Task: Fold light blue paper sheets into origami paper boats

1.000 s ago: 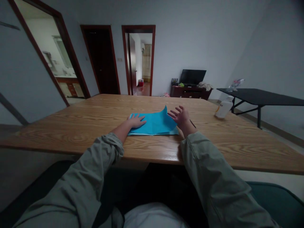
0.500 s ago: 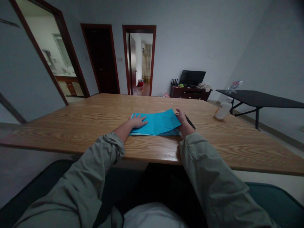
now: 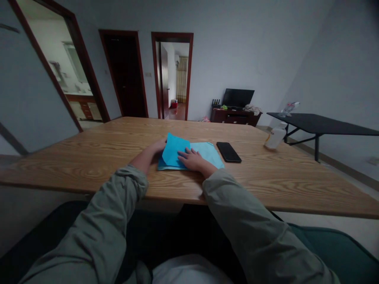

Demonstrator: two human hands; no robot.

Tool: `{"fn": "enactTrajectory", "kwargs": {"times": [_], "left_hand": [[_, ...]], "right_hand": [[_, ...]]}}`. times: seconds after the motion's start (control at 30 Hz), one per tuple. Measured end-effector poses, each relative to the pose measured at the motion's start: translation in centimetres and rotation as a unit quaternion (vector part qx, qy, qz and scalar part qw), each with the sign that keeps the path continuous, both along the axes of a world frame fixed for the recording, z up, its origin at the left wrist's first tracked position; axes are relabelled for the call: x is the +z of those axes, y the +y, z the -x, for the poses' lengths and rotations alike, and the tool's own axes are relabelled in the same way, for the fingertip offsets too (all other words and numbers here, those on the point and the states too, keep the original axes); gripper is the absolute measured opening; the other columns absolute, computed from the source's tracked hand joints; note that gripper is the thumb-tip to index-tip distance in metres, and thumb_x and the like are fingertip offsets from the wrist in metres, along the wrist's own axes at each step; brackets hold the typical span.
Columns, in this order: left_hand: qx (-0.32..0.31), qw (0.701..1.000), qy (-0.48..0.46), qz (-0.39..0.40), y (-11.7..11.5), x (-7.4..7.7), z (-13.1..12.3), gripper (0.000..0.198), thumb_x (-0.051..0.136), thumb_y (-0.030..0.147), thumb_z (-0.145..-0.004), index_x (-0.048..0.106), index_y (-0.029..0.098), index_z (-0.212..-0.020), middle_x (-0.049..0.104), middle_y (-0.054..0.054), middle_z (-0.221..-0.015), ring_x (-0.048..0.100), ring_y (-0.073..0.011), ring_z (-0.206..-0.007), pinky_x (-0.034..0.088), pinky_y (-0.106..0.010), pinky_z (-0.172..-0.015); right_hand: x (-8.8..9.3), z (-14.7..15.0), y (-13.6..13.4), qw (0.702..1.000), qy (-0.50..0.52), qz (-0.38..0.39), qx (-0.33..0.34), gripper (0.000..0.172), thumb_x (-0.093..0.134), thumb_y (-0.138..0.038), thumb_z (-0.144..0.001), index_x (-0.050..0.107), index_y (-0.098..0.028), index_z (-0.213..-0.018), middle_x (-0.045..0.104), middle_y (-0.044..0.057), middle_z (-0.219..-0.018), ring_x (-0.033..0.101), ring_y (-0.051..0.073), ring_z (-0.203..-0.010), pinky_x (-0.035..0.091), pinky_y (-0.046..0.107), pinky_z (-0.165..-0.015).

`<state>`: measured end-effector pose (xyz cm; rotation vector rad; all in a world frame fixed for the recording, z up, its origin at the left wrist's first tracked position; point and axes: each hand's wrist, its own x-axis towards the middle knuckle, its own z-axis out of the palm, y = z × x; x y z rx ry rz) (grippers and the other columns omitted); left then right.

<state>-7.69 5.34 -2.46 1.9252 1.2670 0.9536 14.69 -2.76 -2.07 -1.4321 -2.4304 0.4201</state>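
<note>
Fingers (image 3: 184,155) of the right hand (image 3: 194,161) lie flat and a little spread on the blue paper (image 3: 209,153), pointing to the left. They press down and hold nothing. The left hand (image 3: 156,147) is at the left edge of the paper, where a flap (image 3: 175,152) stands up. Its fingers are hidden behind the flap (so I cannot tell if they pinch it or only push it). The right fingertips rest at the foot of the flap. The paper lies on the wooden table (image 3: 89,157), near the front edge, right in front of the person. Just beside the paper on the right lies a black phone (image 3: 228,152), flat, with a dark screen. Farther right is a white bottle (image 3: 274,136), well apart from both hands. Both arms wear grey-green sleeves (image 3: 118,205).
</note>
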Motion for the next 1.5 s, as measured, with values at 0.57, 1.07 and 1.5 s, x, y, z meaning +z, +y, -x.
{"fn": "enactTrajectory", "kwargs": {"times": [0.57, 1.07, 1.5], "left_hand": [[0.049, 0.996, 0.029, -0.061, -0.6, 0.3, 1.8, 0.08, 0.071, 0.034, -0.066, 0.05, 0.015, -0.141, 0.06, -0.001, -0.079, 0.056, -0.0153, -0.068, 0.046, -0.026, -0.064], [0.037, 0.98, -0.189, -0.043, -1.1, 0.9, 0.6, 0.077, 0.075, 0.044, -0.067, 0.055, 0.011, -0.135, 0.057, 0.002, -0.07, 0.048, -0.0088, -0.056, 0.039, -0.021, -0.054], [0.069, 0.991, -0.111, 0.0, -0.3, 0.4, 0.5, 0.082, 0.078, 0.059, -0.061, 0.059, 0.013, -0.126, 0.068, -0.016, -0.116, 0.063, -0.0287, -0.11, 0.05, -0.04, -0.092]], "right_hand": [[-0.4, -2.7, 1.9, 0.97, 0.22, 0.001, -0.1, 0.061, 0.061, -0.029, -0.086, 0.046, -0.015, -0.143, 0.06, 0.015, -0.134, 0.061, 0.025, -0.118, 0.047, 0.037, -0.1], [-0.4, -3.2, 3.0, 0.883, 0.43, 0.105, -0.157, 0.069, 0.063, -0.025, -0.081, 0.039, -0.012, -0.145, 0.071, 0.012, -0.11, 0.071, 0.018, -0.079, 0.056, 0.029, -0.073], [-0.1, -3.7, 2.4, 0.854, 0.51, 0.092, -0.051, 0.035, 0.068, -0.036, -0.073, 0.067, -0.018, -0.102, 0.074, 0.003, -0.098, 0.067, 0.015, -0.083, 0.054, 0.027, -0.076]]}}
